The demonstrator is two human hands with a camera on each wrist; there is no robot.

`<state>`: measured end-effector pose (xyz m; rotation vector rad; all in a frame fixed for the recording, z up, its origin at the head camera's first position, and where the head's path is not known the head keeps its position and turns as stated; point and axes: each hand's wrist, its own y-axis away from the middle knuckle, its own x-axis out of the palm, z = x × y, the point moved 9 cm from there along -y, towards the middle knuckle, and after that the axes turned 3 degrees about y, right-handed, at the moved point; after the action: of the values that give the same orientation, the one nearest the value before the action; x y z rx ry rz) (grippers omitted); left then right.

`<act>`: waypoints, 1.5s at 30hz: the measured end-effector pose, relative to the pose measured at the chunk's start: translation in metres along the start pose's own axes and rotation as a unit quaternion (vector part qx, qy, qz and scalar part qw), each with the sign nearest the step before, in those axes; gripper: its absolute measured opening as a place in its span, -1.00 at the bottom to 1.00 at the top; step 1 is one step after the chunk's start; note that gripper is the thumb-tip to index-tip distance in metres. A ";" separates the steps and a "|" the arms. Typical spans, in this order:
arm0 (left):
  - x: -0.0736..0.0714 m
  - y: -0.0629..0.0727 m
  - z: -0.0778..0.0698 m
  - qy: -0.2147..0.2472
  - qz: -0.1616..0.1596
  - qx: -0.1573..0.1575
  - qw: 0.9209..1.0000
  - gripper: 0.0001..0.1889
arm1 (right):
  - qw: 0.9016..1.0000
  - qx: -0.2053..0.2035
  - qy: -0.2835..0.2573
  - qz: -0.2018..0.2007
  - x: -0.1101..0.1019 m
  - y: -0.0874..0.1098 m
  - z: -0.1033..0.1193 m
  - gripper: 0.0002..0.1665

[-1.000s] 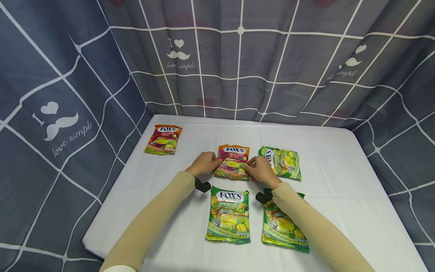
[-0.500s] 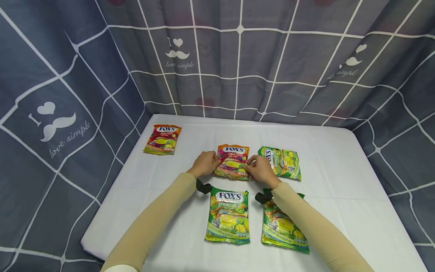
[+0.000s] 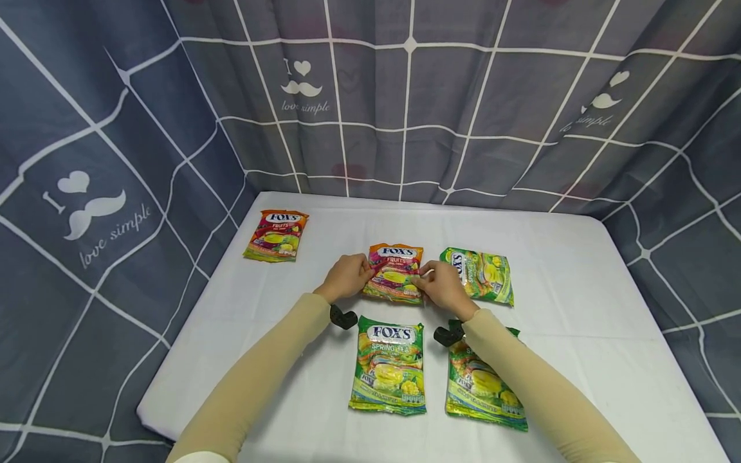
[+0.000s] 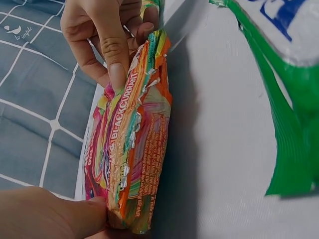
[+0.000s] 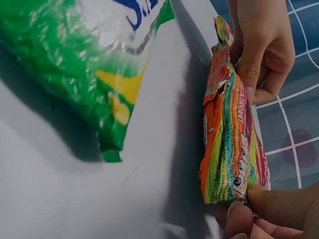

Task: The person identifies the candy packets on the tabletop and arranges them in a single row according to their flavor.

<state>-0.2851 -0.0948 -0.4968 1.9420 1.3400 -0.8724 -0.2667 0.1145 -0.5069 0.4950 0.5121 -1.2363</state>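
An orange and pink bag of Fox's Fruits candy (image 3: pixel 395 273) is between my two hands near the middle of the white table. My left hand (image 3: pixel 346 278) pinches its left edge, and my right hand (image 3: pixel 444 288) pinches the right edge. In the left wrist view, the bag (image 4: pixel 134 149) shows its lower side, slightly raised off the cloth with a shadow under it. Thumbs press on its printed front at both ends. Seen from the right wrist, the same bag (image 5: pixel 227 144) has fingers curled under its near corner.
A second Fruits bag (image 3: pixel 276 236) lies at the far left corner. One green Spring Tea bag (image 3: pixel 486 278) lies sideways just beyond my right hand. Two larger green bags, one at front centre (image 3: pixel 389 370) and one partly under my right forearm (image 3: pixel 480 389), lie nearer. Grid-patterned curtains (image 3: pixel 376 109) surround the table.
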 end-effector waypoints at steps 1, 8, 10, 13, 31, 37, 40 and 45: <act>-0.002 0.000 -0.001 0.000 -0.001 0.003 1.000 -0.79 | 1.000 -0.003 0.001 0.000 0.000 0.000 0.001 -0.72; -0.015 0.002 0.000 0.006 -0.009 0.024 1.000 -0.80 | 1.000 -0.009 -0.002 -0.012 -0.001 -0.002 0.013 -0.73; -0.020 0.003 0.002 0.002 -0.013 0.029 0.999 -0.80 | 1.000 -0.012 -0.005 -0.012 0.000 -0.004 0.019 -0.73; -0.028 0.003 0.007 0.000 -0.019 0.032 0.999 -0.80 | 1.000 -0.020 -0.007 -0.015 0.001 -0.008 0.029 -0.74; -0.078 -0.010 0.047 0.001 -0.060 0.005 0.998 -0.80 | 0.999 -0.029 -0.019 -0.028 0.023 -0.064 0.066 -0.76; -0.090 -0.016 0.060 0.002 -0.073 -0.009 0.997 -0.81 | 0.999 -0.022 -0.021 -0.029 0.034 -0.086 0.070 -0.76; -0.094 -0.016 0.069 -0.002 -0.077 -0.028 0.997 -0.80 | 0.999 -0.014 -0.020 -0.022 0.043 -0.094 0.072 -0.74; -0.100 -0.016 0.083 -0.034 -0.088 -0.067 0.993 -0.80 | 1.000 0.003 -0.019 -0.017 0.056 -0.106 0.074 -0.72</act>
<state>-0.3417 -0.2090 -0.4685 1.6971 1.5065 -0.8988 -0.3479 0.0000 -0.4911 0.4697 0.4868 -1.2787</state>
